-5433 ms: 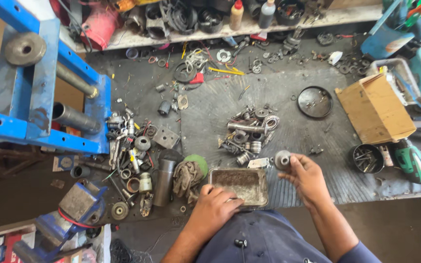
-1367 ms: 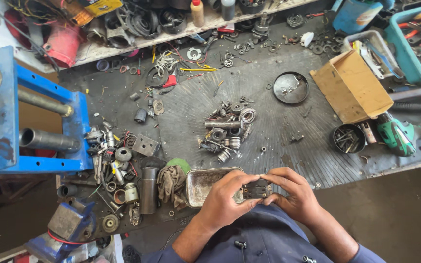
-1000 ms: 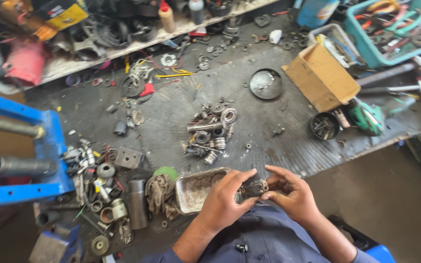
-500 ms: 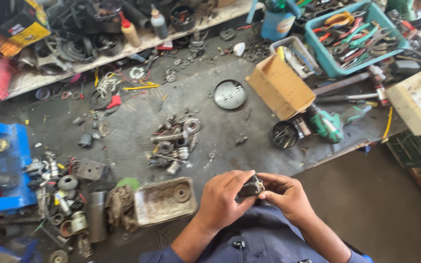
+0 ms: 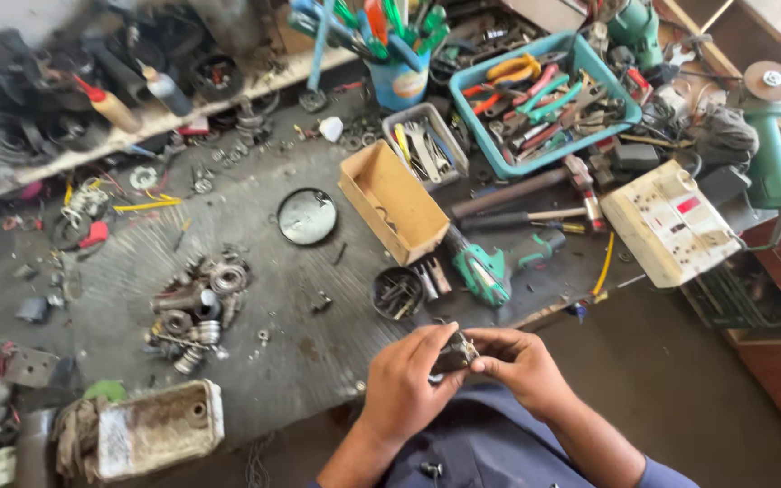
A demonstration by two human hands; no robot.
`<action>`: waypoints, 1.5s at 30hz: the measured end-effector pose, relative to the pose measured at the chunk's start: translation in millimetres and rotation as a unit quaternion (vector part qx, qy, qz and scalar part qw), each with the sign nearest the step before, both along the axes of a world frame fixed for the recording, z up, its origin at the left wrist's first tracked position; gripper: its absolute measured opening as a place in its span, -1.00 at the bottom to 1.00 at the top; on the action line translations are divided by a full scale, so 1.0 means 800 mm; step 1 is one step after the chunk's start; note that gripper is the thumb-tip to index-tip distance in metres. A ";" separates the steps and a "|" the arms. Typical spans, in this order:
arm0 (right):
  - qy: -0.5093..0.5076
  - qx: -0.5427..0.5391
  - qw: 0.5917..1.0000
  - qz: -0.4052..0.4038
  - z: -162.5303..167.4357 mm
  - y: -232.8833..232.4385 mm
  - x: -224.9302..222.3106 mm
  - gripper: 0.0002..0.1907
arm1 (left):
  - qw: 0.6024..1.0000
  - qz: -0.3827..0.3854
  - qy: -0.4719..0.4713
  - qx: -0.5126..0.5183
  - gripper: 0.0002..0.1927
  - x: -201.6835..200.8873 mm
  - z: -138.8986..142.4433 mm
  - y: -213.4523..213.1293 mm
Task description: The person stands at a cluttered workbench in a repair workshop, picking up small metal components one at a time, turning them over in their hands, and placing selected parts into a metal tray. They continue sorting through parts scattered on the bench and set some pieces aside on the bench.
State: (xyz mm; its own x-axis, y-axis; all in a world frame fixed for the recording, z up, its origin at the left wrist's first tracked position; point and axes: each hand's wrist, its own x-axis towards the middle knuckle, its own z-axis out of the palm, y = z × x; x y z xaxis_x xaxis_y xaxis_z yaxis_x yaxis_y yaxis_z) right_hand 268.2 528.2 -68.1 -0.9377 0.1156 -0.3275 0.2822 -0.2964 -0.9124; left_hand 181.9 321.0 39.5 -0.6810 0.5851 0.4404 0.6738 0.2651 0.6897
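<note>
both hands meet just off the near edge of the desk [image 5: 255, 361], over the person's lap: the left hand [image 5: 404, 384] and the right hand [image 5: 522, 366] each have their grip clenched on one small dark metal part [image 5: 456, 351], pinched between fingertips from either side, so most of it is hidden and its exact kind cannot be told. it hangs over open space rather than over the desk, and that looks like the main risk: a slip of greasy fingers would send the small dark metal part, or any loose piece of it, down to the floor instead of onto the ribbed mat. just beyond the hands sit a round tin of small bits [image 5: 398, 293] and a green power drill [image 5: 485, 269], both near the edge, and a forearm swinging forward could knock either off. further left lie a heap of bearings and shafts [image 5: 196, 303] and a grimy rectangular metal housing [image 5: 160, 427], where a dropped piece would be hard to pick out among so many similar ones
</note>
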 end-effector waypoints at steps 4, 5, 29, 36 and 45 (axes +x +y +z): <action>0.001 -0.030 1.000 0.007 -0.009 0.034 -0.005 -0.53 | 0.999 -0.008 0.024 -0.022 -0.39 -0.001 -0.004 0.036; -0.008 -0.039 0.999 0.008 -0.010 0.038 -0.002 -0.54 | 0.999 -0.011 0.020 -0.034 -0.39 0.001 -0.004 0.043; -0.060 -0.025 0.958 -0.281 -0.021 0.168 0.031 -0.49 | 0.964 -0.107 0.068 -0.232 -0.31 -0.020 -0.070 0.238; 0.003 -0.001 0.960 -0.282 -0.018 0.188 0.025 -0.58 | 0.986 -0.059 0.112 -0.106 -0.49 -0.035 -0.078 0.261; -0.030 0.172 0.970 -0.169 -0.037 0.174 0.037 -0.88 | 0.990 0.001 -0.132 -0.058 -0.88 0.008 -0.059 0.133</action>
State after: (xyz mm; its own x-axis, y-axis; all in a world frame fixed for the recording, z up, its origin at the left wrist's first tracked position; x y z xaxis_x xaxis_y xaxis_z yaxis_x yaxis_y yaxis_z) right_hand 297.7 667.5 -98.0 -0.8081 0.5250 -0.2672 0.2769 -0.0617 -0.9589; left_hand 188.2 427.8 -7.9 -0.7647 0.6194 0.1776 0.4738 0.3536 0.8065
